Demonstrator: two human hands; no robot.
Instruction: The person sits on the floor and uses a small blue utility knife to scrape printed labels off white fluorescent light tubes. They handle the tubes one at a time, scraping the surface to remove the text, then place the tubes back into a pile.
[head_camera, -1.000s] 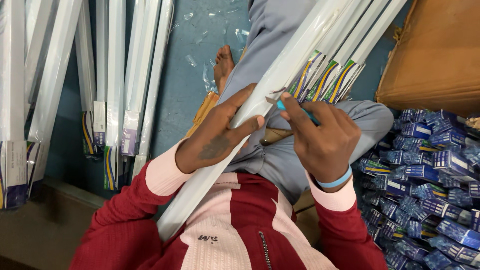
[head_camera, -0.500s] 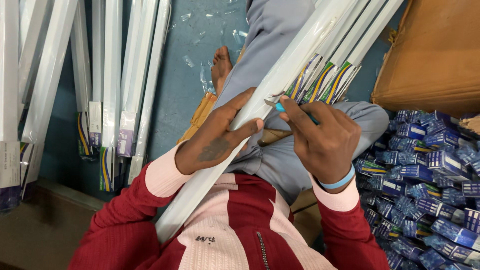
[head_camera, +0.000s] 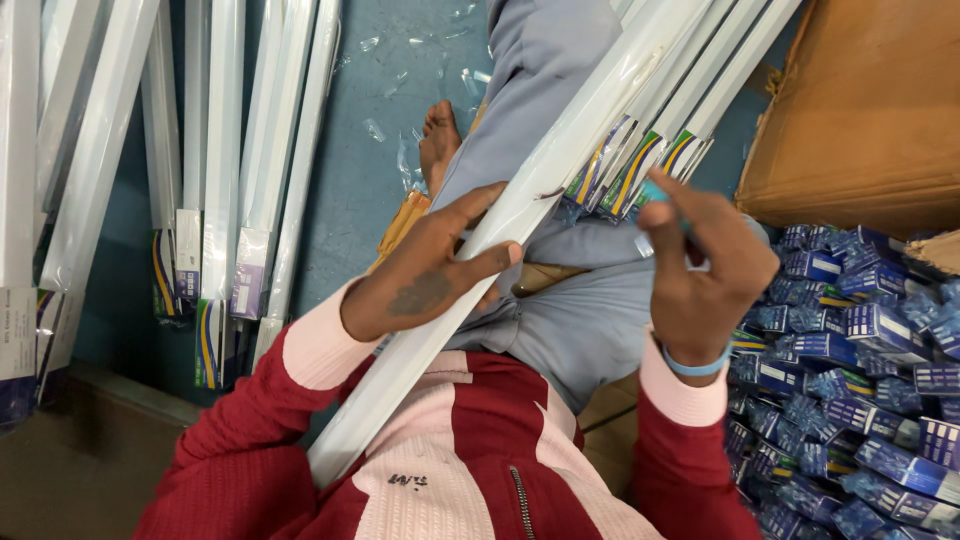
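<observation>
Long white tube light (head_camera: 520, 215) lies diagonally across lap, left hand (head_camera: 440, 270) wrapped around its middle. Right hand (head_camera: 705, 270) closed on small blue tool (head_camera: 660, 192), tip near tube; tool mostly hidden by fingers. More sleeved tubes (head_camera: 650, 150) bunched just behind, crowding upper right. Heap of small blue boxes (head_camera: 860, 380) at right, cut by frame edge. Brown cardboard carton (head_camera: 860, 110) above heap. Wrapped tubes (head_camera: 225, 170) lie in row at left. Bare foot (head_camera: 437, 145) on blue floor (head_camera: 370, 120), scattered plastic scraps.
</observation>
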